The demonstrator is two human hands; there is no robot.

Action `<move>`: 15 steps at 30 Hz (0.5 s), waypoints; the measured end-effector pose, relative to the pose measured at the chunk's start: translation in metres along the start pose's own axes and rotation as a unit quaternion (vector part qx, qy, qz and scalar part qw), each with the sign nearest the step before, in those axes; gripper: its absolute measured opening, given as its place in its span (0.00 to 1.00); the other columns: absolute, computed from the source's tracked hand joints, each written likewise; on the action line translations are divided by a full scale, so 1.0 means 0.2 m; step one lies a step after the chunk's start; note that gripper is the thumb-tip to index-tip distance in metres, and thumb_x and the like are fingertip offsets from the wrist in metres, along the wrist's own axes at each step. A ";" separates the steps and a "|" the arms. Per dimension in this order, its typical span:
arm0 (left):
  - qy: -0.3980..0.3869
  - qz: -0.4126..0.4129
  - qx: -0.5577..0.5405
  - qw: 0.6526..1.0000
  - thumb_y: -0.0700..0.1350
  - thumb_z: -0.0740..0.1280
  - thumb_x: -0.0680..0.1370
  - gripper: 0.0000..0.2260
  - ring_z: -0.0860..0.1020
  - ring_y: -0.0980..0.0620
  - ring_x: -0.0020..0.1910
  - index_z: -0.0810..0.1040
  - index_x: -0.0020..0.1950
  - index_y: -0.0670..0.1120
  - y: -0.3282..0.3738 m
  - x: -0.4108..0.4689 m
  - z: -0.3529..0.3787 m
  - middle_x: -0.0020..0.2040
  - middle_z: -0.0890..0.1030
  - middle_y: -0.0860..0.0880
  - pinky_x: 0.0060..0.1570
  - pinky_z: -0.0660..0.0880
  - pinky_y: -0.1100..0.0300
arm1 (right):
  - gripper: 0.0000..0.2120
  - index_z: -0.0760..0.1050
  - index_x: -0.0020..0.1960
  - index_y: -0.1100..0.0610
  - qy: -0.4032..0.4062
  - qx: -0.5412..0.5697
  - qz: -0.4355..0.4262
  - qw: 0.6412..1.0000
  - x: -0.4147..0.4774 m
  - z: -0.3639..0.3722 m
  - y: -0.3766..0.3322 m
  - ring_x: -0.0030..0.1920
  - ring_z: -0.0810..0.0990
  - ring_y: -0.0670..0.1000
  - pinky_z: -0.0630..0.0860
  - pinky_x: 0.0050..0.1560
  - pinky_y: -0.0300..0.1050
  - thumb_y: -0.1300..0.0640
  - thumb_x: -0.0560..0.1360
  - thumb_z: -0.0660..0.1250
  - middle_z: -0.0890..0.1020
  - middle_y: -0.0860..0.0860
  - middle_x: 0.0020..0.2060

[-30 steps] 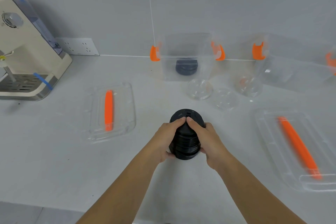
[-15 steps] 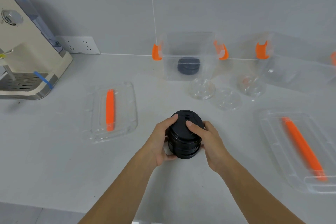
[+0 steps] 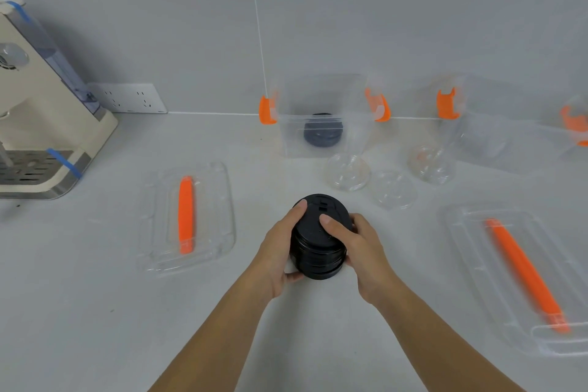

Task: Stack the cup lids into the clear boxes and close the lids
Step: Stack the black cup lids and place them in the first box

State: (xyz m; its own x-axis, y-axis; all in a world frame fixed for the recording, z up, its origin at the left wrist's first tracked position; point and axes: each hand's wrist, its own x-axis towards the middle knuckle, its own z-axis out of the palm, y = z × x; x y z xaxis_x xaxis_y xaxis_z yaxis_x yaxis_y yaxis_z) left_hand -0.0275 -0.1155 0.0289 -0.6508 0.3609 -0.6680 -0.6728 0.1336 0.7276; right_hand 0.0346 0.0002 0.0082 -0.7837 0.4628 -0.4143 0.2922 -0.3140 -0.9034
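A stack of black cup lids (image 3: 319,248) stands in the middle of the white counter. My left hand (image 3: 278,251) grips its left side and my right hand (image 3: 358,245) grips its right side, with fingertips on the top lid. Behind, against the wall, an open clear box (image 3: 321,99) with orange clips holds a few black lids (image 3: 323,134). A second clear box (image 3: 509,137) with orange clips lies at the back right. Three clear dome lids (image 3: 347,170) sit in front of the boxes.
A clear box lid with an orange handle (image 3: 186,216) lies flat to the left. A larger one (image 3: 521,277) lies at the right. A cream coffee machine (image 3: 38,105) stands at the far left, beside a wall socket (image 3: 127,98).
My fingers have shifted on the stack: both thumbs left the top centre and spread to the sides. The stack now looks more upright, and the view has shifted a little.
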 end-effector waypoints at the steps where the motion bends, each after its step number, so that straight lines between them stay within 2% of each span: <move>1: -0.002 0.005 0.006 1.000 0.63 0.66 0.70 0.12 0.77 0.54 0.48 0.80 0.46 0.58 0.02 0.00 0.00 0.43 0.81 0.59 0.44 0.77 0.51 | 0.16 0.75 0.52 0.54 0.000 -0.002 -0.005 1.000 0.01 0.00 -0.02 0.51 0.81 0.49 0.75 0.50 0.45 0.49 0.68 0.73 0.82 0.49 0.50; 4: -0.010 0.023 0.022 0.999 0.64 0.65 0.71 0.14 0.77 0.52 0.50 0.80 0.48 0.57 0.08 0.01 0.01 0.46 0.81 0.58 0.52 0.76 0.47 | 0.16 0.75 0.52 0.53 -0.001 -0.005 -0.022 1.000 0.03 0.00 -0.09 0.51 0.81 0.48 0.74 0.47 0.43 0.48 0.68 0.72 0.82 0.48 0.50; 9: -0.016 0.069 0.032 0.997 0.62 0.65 0.71 0.15 0.76 0.51 0.52 0.79 0.52 0.56 0.22 0.02 0.04 0.50 0.80 0.56 0.55 0.75 0.45 | 0.15 0.75 0.53 0.52 -0.013 -0.007 -0.056 0.998 0.09 0.01 -0.24 0.51 0.80 0.47 0.73 0.45 0.41 0.48 0.69 0.71 0.82 0.47 0.50; 15: -0.024 0.130 0.045 0.990 0.61 0.67 0.70 0.13 0.76 0.52 0.53 0.80 0.49 0.56 0.46 0.05 0.11 0.49 0.80 0.58 0.56 0.74 0.45 | 0.14 0.75 0.52 0.52 -0.035 -0.005 -0.108 0.994 0.20 0.00 -0.49 0.48 0.80 0.43 0.72 0.42 0.38 0.48 0.70 0.71 0.82 0.45 0.48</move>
State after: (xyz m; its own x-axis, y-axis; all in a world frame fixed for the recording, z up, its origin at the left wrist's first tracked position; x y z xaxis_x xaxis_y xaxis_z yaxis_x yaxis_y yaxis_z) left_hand -0.0878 -0.0792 0.0935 -0.7790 0.4367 -0.4500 -0.4494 0.1117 0.8863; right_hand -0.0255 0.0487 0.0807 -0.8645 0.4598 -0.2030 0.1185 -0.2061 -0.9713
